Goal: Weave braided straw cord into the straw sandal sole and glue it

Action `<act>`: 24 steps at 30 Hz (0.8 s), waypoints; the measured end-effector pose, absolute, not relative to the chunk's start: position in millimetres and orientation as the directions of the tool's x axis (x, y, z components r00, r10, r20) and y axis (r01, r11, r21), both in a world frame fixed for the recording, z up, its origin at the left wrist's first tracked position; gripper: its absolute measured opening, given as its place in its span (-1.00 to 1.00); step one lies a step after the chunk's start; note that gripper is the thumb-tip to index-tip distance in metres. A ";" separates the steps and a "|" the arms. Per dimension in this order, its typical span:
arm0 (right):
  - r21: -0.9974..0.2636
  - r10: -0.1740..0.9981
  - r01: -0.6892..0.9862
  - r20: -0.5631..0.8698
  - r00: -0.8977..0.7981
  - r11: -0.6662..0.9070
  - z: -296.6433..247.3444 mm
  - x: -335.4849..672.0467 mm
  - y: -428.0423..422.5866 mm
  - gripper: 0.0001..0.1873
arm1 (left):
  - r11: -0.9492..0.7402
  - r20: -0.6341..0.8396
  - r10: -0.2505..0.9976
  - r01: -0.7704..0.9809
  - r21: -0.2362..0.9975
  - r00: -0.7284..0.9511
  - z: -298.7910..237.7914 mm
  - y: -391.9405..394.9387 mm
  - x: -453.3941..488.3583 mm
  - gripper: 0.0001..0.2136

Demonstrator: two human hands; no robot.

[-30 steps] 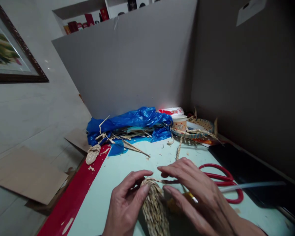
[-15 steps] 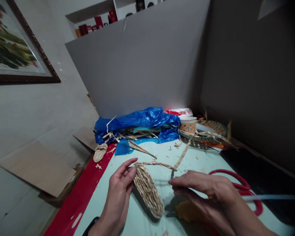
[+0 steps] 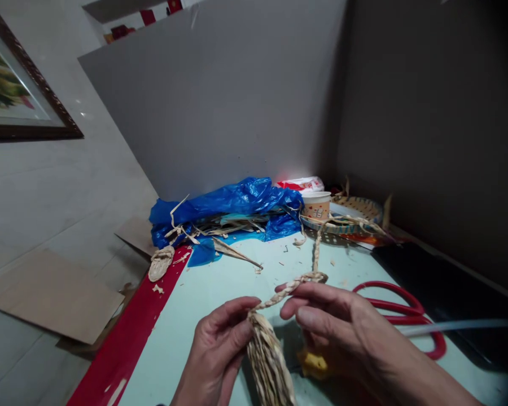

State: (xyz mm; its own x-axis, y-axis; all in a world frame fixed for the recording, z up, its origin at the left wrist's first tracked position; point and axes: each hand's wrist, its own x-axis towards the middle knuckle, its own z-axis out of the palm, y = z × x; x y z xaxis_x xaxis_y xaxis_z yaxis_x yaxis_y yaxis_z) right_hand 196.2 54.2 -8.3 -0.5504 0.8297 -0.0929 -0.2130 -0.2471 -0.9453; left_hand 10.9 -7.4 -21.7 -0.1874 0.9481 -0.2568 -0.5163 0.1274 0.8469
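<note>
My left hand [image 3: 220, 344] pinches the upper end of a coiled, braided straw sole [image 3: 268, 361], whose lower part runs out of the bottom of the view. From that end a straw braid [image 3: 271, 301] leads right and bends up toward the basket. The fingers of my right hand [image 3: 334, 321] are on this braid, which passes among the fingertips; the thumb stays apart below. Under the right hand a yellow object [image 3: 315, 363] is partly hidden. Red-handled scissors [image 3: 406, 321] lie beside that hand, partly covered by it.
Blue plastic [image 3: 232, 200] with dry straw lies at the back. A paper cup [image 3: 316, 207] stands in a woven basket [image 3: 368, 208]. At the left edge rests a small straw slipper [image 3: 161, 263]. A black flat object [image 3: 432, 287] is at right; grey panels [image 3: 228, 101] enclose the table.
My right hand has moved up and left onto the braid, its fingers spreading from a pinch. The braid now bends farther right. The sole sits lower in view, and the camera view has shifted.
</note>
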 end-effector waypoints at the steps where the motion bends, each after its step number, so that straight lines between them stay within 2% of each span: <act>1: -0.916 0.821 -0.258 -0.118 -0.559 -0.307 -11.4 194.4 52.8 -0.68 | 0.139 -0.264 0.948 -0.512 0.848 -0.180 -20.4 -8.2 13.6 -0.73; 4: -0.880 0.833 -0.301 -0.168 -0.527 -0.368 -17.6 193.8 50.4 -0.64 | 0.188 -0.313 0.931 -0.487 0.853 -0.190 -13.8 -10.9 22.5 -0.72; 9: -0.950 0.870 -0.209 -0.108 -0.482 -0.233 -13.4 200.0 52.7 -0.63 | 0.289 -0.388 0.903 -0.409 0.866 -0.183 -6.6 -14.1 29.6 -0.71; 17: -0.968 0.860 -0.202 -0.024 -0.510 -0.147 -12.0 200.8 56.7 -0.68 | 0.331 -0.390 0.903 -0.287 0.899 -0.179 -8.5 -16.0 28.3 -0.74; 24: -0.984 0.858 -0.144 -0.020 -0.513 -0.109 -8.7 203.4 57.8 -0.65 | 0.367 -0.438 0.882 -0.327 0.870 -0.176 -9.7 -16.9 31.5 -0.74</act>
